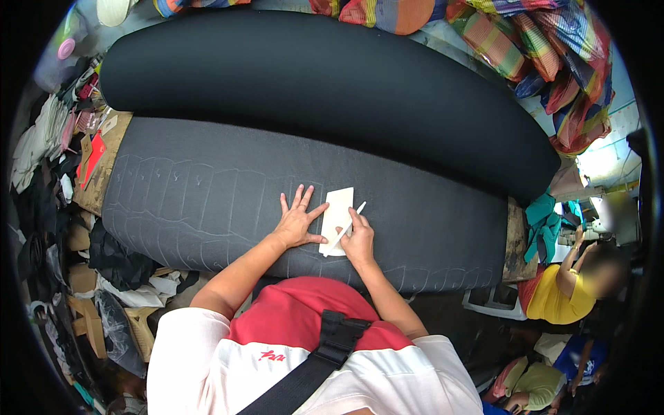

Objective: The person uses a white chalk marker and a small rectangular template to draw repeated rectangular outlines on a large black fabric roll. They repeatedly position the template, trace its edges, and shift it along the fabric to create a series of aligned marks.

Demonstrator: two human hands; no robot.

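A cream pattern piece (339, 205) lies flat on dark grey fabric (429, 228) spread over the table. My left hand (299, 220) rests with fingers spread, its thumb and fingertips at the pattern's left edge. In my right hand (360, 240) is a slim white marking pencil (360, 207), slanting across the pattern with its lower end near the pattern's bottom edge. White outlines (200, 187) of repeated pieces run in rows over the fabric to the left of my hands. More faint outlines (415, 277) show along the near edge at the right.
A thick roll of black fabric (311, 69) spans the table's far side. Heaped cloth (41, 138) and cardboard boxes (81, 277) crowd the left. Plaid bundles (539, 55) are piled beyond the roll. A person in yellow (564, 297) sits at the right, with others below.
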